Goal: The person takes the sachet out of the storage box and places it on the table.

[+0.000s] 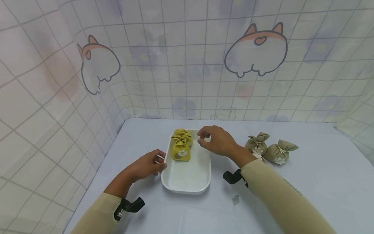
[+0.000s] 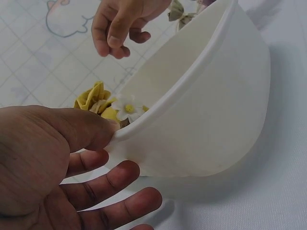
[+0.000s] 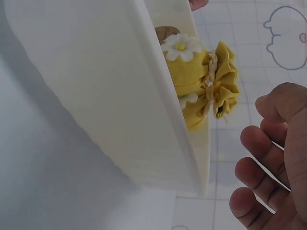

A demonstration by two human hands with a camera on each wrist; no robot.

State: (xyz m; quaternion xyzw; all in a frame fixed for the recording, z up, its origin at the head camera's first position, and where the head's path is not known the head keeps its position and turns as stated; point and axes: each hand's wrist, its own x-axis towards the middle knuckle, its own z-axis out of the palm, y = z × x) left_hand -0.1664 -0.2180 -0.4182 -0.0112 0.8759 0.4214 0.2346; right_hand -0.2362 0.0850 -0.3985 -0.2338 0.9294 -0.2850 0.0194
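Bags [image 1: 180,148] of yellow cloth sit inside a white tray [image 1: 189,178] on the worktop [image 1: 336,172]; left hand [image 1: 148,165] touches its rim, fingers relaxed; right hand [image 1: 218,140] hovers above, empty, fingers loosely bent.

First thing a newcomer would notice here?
Probably the two yellow pouches, vivid inside the white tray at centre. Next, the big cartoon animal printed on the backdrop, upper right. Then the duller tan pouches, right of the tray.
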